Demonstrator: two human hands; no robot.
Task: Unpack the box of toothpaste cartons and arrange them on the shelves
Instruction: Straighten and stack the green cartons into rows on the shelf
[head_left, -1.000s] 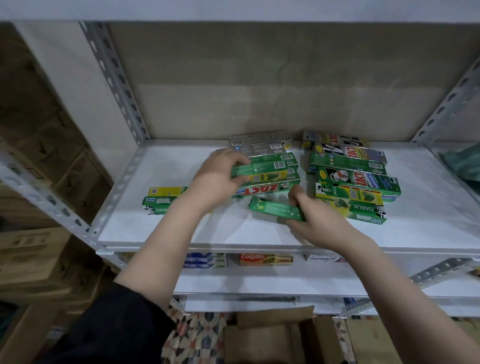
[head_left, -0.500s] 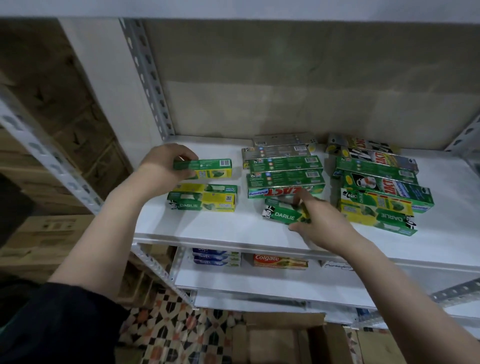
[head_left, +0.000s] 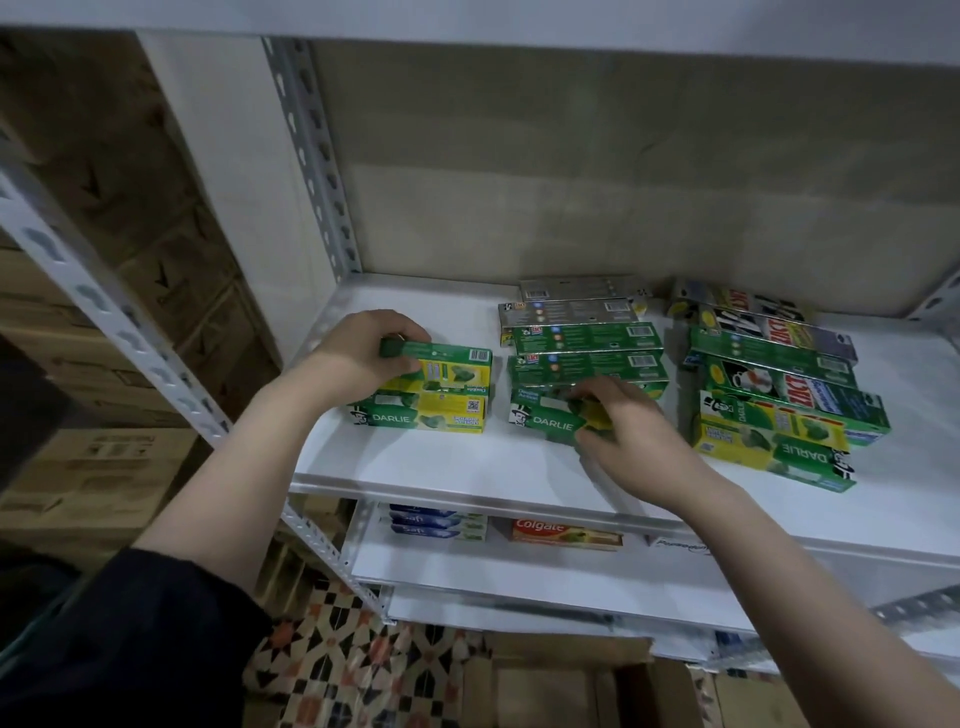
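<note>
Left hand (head_left: 363, 349) covers the left end of the top green carton (head_left: 447, 358); the print under the fingers is unreadable. Right hand (head_left: 623, 421) hides the right half of the DARLIE carton (head_left: 545, 423) and part of the carton behind it.

Lower shelf (head_left: 519, 577): blue cartons (head_left: 436, 522) show only their front ends, brand cut to a few letters by the shelf lip above. Colgate carton (head_left: 566, 532) partly under the same lip. White carton (head_left: 680, 545) to its right is mostly covered by the right forearm, lettering too small to read.

Cardboard box (head_left: 571, 686) on the floor is cut by the bottom edge; contents not visible.

Small print on the rear grey cartons (head_left: 571, 288) is blurred.
</note>
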